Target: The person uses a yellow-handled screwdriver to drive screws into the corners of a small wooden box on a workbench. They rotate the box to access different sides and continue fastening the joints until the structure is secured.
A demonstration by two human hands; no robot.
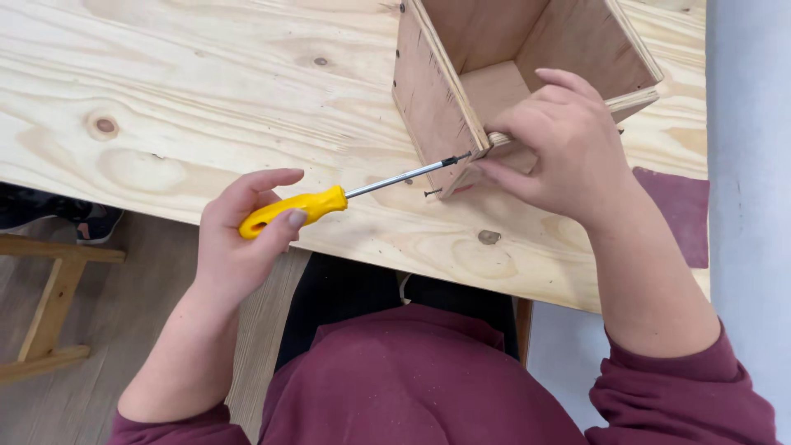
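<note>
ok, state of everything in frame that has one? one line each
Left hand: closed around the yellow screwdriver handle.
Screwdriver: held near level, tip at the box corner.
Right hand: gripping the box's near wall edge.
Wooden box: open-topped, on the plywood table.
Screw: sticking out of the box side, not driven home.

Single head view, steeply down, close over plywood tabletop [206, 107]; far edge cropped, likely.

Yellow-handled screwdriver [329, 200] against open plywood box [437, 107]
</note>
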